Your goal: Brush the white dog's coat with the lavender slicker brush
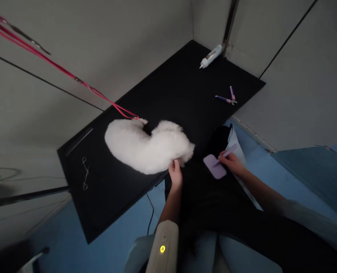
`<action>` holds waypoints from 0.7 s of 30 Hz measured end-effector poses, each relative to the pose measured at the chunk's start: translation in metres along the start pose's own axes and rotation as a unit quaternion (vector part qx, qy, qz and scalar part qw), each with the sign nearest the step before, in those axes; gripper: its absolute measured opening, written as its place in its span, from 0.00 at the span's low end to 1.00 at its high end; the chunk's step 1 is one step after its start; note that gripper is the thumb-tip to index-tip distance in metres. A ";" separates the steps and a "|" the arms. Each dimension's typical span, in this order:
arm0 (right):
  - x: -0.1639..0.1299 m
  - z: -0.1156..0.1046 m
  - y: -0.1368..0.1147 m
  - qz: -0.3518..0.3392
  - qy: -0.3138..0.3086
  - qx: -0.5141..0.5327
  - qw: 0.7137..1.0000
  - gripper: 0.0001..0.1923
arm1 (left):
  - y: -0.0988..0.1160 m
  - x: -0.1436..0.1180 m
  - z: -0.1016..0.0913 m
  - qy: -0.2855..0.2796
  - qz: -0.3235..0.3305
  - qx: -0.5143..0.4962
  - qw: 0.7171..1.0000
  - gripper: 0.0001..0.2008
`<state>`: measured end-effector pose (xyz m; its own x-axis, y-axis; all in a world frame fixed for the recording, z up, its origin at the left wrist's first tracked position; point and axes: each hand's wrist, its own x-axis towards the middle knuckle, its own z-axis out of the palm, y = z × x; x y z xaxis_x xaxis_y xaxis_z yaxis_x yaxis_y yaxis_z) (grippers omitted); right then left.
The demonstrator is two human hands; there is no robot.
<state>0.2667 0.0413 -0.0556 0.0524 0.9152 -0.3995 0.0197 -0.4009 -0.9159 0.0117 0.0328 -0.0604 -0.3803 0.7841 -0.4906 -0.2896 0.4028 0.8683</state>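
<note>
A fluffy white dog (pixel 150 151) is curled in a bend on a black grooming table (pixel 114 201), its face not visible. A red leash (pixel 100 94) runs from the upper left down to the dog's far side. My left hand (pixel 175 173) is closed at the dog's right end, thumb on top of the fur; what lies under its fingers, fur or a leg, is hidden. In my right hand (pixel 231 163) is a lilac slicker brush (pixel 215 167), held by the handle just off the table's near edge. The brush is apart from the dog.
Nail clippers (pixel 228 98) lie spread at the table's right, below a white nozzle bottle (pixel 211 57). Scissors (pixel 85 173) and a thin comb-like strip (pixel 79 141) lie at the left. A pale device (pixel 163 246) with a yellow light covers part of my left forearm. Walls border the table's far side.
</note>
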 end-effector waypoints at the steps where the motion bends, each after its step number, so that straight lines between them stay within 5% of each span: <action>1: -0.001 0.019 -0.004 -0.017 -0.018 0.016 1.000 0.17 | -0.001 0.007 0.011 0.021 -0.002 -0.014 1.000 0.10; 4: 0.015 0.070 -0.015 -0.014 -0.074 0.101 0.992 0.20 | 0.007 0.029 0.037 0.048 -0.055 -0.064 0.995 0.12; 6: 0.030 0.080 -0.018 0.012 -0.051 0.154 0.987 0.24 | 0.012 0.036 0.045 0.023 -0.045 -0.105 0.993 0.15; 9: 0.040 0.059 -0.014 0.010 0.070 0.179 0.981 0.26 | 0.013 0.035 0.046 -0.006 -0.009 -0.165 0.986 0.19; 12: 0.028 0.039 -0.010 -0.054 0.160 0.142 0.975 0.22 | 0.012 0.031 0.040 -0.013 -0.043 -0.196 0.980 0.19; 16: 0.015 0.058 -0.024 -0.115 -0.027 0.052 0.992 0.20 | 0.018 0.030 0.034 -0.044 -0.153 -0.195 0.968 0.16; 21: 0.021 0.073 -0.051 -0.140 0.032 0.065 0.988 0.20 | 0.018 0.029 0.030 -0.093 -0.126 -0.240 0.958 0.17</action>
<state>0.1939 0.0837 -0.0205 0.1258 0.9833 -0.1313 -0.0867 -0.1209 -0.9889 0.0221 0.0769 -0.0567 -0.0948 0.7797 -0.6189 -0.7390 0.3615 0.5685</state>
